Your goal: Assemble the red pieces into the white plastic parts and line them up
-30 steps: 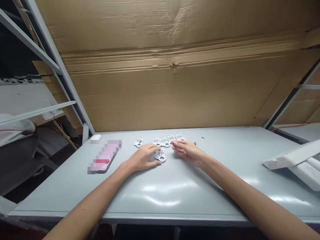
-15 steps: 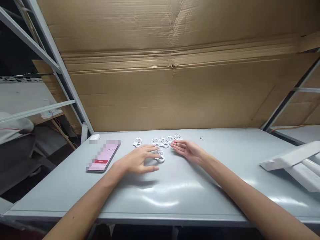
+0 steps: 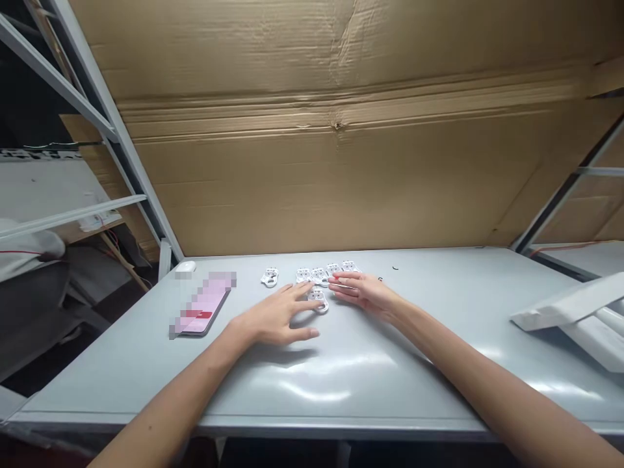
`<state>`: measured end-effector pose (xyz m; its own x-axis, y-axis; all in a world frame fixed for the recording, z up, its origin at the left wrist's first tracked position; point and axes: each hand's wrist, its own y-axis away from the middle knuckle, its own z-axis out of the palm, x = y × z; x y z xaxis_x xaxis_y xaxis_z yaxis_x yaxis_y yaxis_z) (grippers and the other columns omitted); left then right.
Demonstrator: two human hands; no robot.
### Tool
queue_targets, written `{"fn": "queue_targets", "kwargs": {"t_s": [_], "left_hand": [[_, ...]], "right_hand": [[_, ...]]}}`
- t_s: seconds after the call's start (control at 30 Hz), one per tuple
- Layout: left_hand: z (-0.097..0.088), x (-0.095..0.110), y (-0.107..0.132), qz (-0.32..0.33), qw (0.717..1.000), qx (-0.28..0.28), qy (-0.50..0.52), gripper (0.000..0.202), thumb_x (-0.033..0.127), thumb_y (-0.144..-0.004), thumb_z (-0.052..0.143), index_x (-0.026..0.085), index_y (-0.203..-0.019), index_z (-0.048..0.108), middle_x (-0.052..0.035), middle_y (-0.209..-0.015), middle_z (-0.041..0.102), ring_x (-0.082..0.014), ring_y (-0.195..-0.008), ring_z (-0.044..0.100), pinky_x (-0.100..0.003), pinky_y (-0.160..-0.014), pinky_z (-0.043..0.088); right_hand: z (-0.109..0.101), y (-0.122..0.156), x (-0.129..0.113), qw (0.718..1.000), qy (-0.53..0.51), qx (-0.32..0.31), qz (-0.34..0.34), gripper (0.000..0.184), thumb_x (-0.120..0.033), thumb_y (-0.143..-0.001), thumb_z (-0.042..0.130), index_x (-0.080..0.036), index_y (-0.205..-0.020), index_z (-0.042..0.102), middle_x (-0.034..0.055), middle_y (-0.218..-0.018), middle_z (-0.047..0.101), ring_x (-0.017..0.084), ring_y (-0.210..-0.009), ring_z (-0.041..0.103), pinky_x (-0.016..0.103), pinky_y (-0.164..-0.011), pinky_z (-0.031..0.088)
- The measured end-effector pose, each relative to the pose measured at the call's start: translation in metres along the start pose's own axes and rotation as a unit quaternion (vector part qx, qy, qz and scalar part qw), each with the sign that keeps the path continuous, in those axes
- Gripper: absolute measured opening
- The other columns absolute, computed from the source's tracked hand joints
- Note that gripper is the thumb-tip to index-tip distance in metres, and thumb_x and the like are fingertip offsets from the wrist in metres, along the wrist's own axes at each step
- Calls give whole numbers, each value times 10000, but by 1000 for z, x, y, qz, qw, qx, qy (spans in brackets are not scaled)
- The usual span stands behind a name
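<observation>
My left hand point(image 3: 280, 317) is open with its fingers spread. Its fingertips reach over the nearest of several small white flat pieces, each with a round hole at one end; this near piece point(image 3: 320, 300) is partly covered. My right hand point(image 3: 365, 292) lies turned on its side, fingers stretched out toward the row of white pieces point(image 3: 303, 275). A tiny red spot point(image 3: 336, 277) shows at its fingertips; whether it is held I cannot tell. Another white piece point(image 3: 270, 277) lies apart at the left.
A phone point(image 3: 207, 305) with a pink screen lies left of my hands, and a small white case point(image 3: 185, 267) sits behind it. Small dark curved bits point(image 3: 395, 268) lie to the right. White foam-like bars point(image 3: 575, 318) rest at the table's right, and cardboard point(image 3: 331, 188) stands behind.
My left hand has shifted slightly right, over the near white piece. My right hand has barely moved. A second small dark bit now shows beside my right hand.
</observation>
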<state>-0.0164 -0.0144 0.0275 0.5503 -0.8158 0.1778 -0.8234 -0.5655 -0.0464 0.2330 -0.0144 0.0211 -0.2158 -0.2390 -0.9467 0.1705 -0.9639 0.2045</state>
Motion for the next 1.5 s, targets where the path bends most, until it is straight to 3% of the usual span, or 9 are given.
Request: {"fn": "queue_targets", "kwargs": {"t_s": [0.13,0.23,0.4,0.53,0.73,1.03,1.3,1.5], "left_hand": [[-6,-5,4,-31,998,-16,44,559,618,-938,474,360,-1434,471,-42,-1583,303,-312,-1414,364,-444,-1134,330],[-8,-4,5,-47,996,-51,64,605,637,-918,494,366,-1456,435,-25,-1609,238,-310,-1431,332,-442,-1142,315],[-3,0,2,-55,995,-65,55,699,675,-895,492,362,-1503,348,-25,-1630,151,-309,-1475,218,-467,-1174,242],[2,1,0,-46,996,-61,38,723,681,-890,493,346,-1510,337,-25,-1630,149,-308,-1479,201,-479,-1187,213],[2,0,0,-35,998,-48,35,721,685,-891,490,341,-1508,344,-29,-1626,170,-324,-1467,235,-486,-1179,236],[3,1,0,-32,998,-42,39,721,674,-884,517,338,-1502,359,-40,-1622,182,-330,-1465,238,-495,-1174,242],[2,1,0,-28,998,-39,38,722,663,-884,526,346,-1507,343,-46,-1620,192,-328,-1463,244,-517,-1168,247],[2,2,0,-33,998,-47,35,726,662,-882,526,351,-1510,333,-47,-1622,188,-333,-1461,245,-513,-1164,253]], "right_hand": [[4,3,-3,997,72,0,-22,83,-199,-857,648,-179,-928,687,120,-1157,719,232,-1105,672,377,-1018,516],[5,1,-1,977,194,18,-81,98,-236,-849,644,-176,-890,710,109,-1046,754,246,-1040,698,376,-969,533],[2,-5,13,872,410,26,-265,184,-219,-856,587,-213,-926,758,64,-1015,772,256,-966,711,399,-898,528],[-1,-8,22,788,512,-5,-342,192,-155,-863,580,-214,-909,757,63,-951,775,241,-854,706,387,-802,520],[-3,-8,22,736,564,-36,-372,205,-170,-935,516,-204,-861,704,65,-882,719,208,-804,650,331,-725,494],[-11,-13,25,732,561,-64,-380,173,-219,-940,526,-220,-985,693,97,-1130,647,225,-991,628,366,-852,509],[-6,-12,22,784,514,-42,-345,87,-191,-867,593,-213,-859,676,56,-952,695,212,-906,640,362,-824,495],[-5,-9,18,807,504,-47,-303,128,-185,-836,582,-208,-807,704,33,-823,719,183,-736,636,308,-680,471]]}}
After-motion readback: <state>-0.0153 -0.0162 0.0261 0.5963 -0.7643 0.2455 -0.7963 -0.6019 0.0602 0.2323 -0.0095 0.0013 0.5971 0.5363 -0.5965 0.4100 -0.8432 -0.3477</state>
